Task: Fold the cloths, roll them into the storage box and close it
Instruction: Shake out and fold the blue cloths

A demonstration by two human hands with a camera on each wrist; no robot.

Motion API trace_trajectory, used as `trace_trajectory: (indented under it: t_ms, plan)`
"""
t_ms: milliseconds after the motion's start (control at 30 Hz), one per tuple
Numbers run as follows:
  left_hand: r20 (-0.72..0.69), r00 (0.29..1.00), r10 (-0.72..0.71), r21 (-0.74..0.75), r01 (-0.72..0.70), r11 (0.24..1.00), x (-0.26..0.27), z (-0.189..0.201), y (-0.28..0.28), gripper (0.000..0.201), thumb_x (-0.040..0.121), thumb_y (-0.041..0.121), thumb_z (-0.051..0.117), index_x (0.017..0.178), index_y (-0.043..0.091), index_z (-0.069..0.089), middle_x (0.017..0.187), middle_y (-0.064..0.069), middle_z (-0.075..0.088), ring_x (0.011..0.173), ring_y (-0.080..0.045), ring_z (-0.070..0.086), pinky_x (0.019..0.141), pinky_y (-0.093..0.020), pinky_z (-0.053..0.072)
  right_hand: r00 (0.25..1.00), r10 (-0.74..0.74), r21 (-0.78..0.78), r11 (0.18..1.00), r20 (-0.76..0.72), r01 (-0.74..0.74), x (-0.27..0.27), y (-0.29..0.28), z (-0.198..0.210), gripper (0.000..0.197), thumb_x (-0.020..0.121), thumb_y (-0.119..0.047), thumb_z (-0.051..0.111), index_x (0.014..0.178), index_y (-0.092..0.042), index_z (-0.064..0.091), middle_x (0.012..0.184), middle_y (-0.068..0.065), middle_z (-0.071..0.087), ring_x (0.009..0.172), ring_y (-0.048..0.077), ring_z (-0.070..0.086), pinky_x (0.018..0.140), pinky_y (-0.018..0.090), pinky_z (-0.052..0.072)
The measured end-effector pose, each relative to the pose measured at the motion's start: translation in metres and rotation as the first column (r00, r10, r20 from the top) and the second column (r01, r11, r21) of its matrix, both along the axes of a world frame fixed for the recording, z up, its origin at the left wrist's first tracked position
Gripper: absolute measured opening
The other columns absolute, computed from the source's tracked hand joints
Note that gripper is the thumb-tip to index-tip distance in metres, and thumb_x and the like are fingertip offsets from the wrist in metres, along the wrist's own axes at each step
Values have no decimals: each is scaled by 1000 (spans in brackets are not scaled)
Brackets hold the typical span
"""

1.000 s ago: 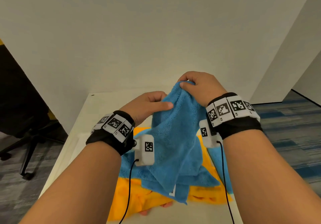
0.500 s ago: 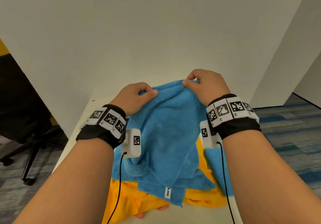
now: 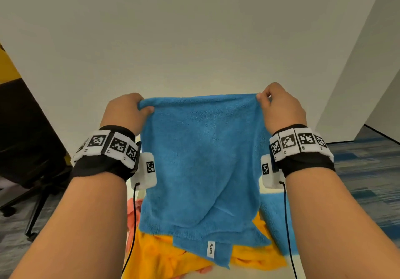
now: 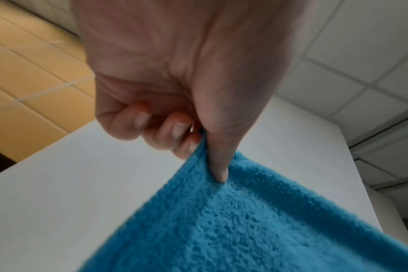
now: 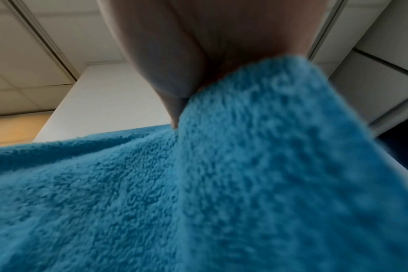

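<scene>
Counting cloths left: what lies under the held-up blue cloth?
Under the blue cloth: an orange cloth, a pink one, another blue one. Anything further is covered.

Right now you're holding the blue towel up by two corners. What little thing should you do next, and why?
Probably lower the blue cloth flat onto the table. The left hand and right hand each pinch a top corner, so the top edge is stretched straight, but the bottom hangs bunched over the orange cloth. It likely needs to lie flat before a tidy fold.

Head view looks down — wrist views look up close; all share blue cloth [image 3: 201,159].
</scene>
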State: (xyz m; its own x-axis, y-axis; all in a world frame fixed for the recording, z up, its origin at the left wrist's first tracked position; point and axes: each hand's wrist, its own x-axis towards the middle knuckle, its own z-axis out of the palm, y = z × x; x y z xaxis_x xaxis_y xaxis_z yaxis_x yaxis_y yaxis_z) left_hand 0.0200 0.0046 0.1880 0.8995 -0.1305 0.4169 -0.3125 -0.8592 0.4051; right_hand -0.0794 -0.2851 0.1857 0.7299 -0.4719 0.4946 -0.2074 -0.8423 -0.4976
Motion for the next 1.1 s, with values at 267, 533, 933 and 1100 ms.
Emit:
trace_trajectory:
  t_ms: [267, 533, 933, 1100]
  plan:
    - [-112, 994, -19, -219, -6, 976, -8, -5, -7, 24, 86, 27, 63, 76, 14, 46, 72, -1, 53, 64, -18, 48, 52, -28, 32, 995, 90, 236, 969, -35, -80, 4, 10, -9, 5, 96, -21, 48, 100, -20, 51, 70, 0, 52, 60, 17, 50, 57, 29, 44]
    - [-248, 903, -352, -521, 182, 834, -26, -12, -37, 12, 84, 22, 70, 85, 14, 62, 82, -3, 69, 78, -17, 67, 70, -29, 56, 920, 392, 566, 752, 28, -338, 13, 50, -9, 29, 93, -4, 42, 84, -20, 65, 87, 0, 64, 76, 18, 61, 73, 32, 56]
    - [-248, 819, -517, -712, 207, 671, -33, -21, -55, 17, 93, 26, 59, 89, 15, 72, 84, 2, 73, 79, -8, 69, 72, -26, 55, 856, 481, 591, 641, 188, -490, 13, 64, -15, 12, 82, -13, 74, 93, -17, 71, 91, 1, 70, 85, 15, 69, 83, 29, 58]
    - [-207, 824, -527, -753, 210, 624, -35, -22, -56, 6, 90, 18, 64, 92, 21, 69, 81, -1, 72, 76, -11, 68, 72, -27, 54, 872, 443, 529, 699, 208, -481, 14, 68, -16, 6, 85, -14, 69, 79, -14, 70, 72, 0, 70, 76, 21, 69, 76, 35, 60]
